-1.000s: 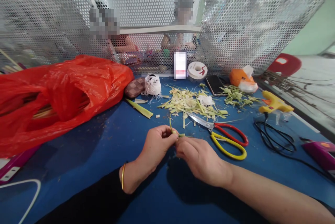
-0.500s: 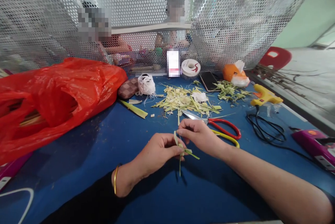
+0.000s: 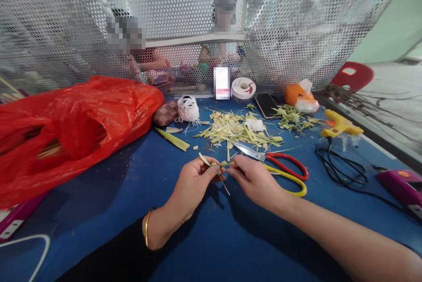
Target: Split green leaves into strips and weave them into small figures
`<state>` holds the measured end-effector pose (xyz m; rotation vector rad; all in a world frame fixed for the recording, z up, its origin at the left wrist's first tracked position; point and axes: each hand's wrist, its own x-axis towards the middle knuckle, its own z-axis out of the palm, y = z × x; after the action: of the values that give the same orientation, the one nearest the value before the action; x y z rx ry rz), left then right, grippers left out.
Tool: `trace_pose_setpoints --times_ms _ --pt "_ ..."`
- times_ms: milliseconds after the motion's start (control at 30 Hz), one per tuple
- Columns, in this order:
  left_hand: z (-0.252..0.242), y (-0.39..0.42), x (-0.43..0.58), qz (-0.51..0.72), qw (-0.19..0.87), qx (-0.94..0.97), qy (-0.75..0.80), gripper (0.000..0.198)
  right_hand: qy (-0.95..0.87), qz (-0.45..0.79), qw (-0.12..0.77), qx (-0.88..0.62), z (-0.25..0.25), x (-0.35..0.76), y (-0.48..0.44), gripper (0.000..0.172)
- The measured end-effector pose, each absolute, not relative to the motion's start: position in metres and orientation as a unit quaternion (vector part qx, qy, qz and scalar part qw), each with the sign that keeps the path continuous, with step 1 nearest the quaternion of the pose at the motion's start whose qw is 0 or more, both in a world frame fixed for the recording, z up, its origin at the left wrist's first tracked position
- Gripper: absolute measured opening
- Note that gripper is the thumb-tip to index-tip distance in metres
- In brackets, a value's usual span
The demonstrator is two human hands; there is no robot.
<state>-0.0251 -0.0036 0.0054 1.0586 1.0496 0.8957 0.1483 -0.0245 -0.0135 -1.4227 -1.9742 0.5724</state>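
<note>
Perforated silvery sheeting (image 3: 184, 5) hangs behind your blue table (image 3: 108, 185), with people dimly visible through it. Centred before you, just above the near part of the table, is the leaf (image 3: 220, 166), a small pale-green bundle with loose ends sticking out. Your left hand (image 3: 194, 185) pinches it between thumb and fingers; a flat end points up and away, and a thin one hangs down towards you. Your right hand (image 3: 255, 181) is closed at the fingertips on what looks like another thin end, though the fingers hide much of it.

To do this well, I would hold the left pinch firm right at the crossing, so the folds cannot slip, and draw the right-hand end gently and evenly; a sharp tug could split the fibre. Mind the scissors (image 3: 260, 156) beside your right hand: their yellow handle passes partly behind it. Trimmings (image 3: 227, 128) lie beyond.
</note>
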Motion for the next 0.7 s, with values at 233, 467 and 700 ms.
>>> trace_pose_setpoints --times_ms 233,467,700 --pt "-0.003 -0.001 -0.023 0.383 0.635 0.460 0.488 0.021 -0.853 0.125 0.329 -0.386 -0.006 0.140 -0.035 0.017" --pt "-0.004 -0.002 -0.024 0.372 0.612 0.498 0.490 0.017 -0.857 0.141 0.341 -0.360 -0.009 0.137 -0.036 0.019" --pt "-0.008 0.000 -0.024 0.338 0.618 0.515 0.489 0.017 -0.904 0.014 0.286 -0.316 -0.010 0.133 -0.038 0.027"
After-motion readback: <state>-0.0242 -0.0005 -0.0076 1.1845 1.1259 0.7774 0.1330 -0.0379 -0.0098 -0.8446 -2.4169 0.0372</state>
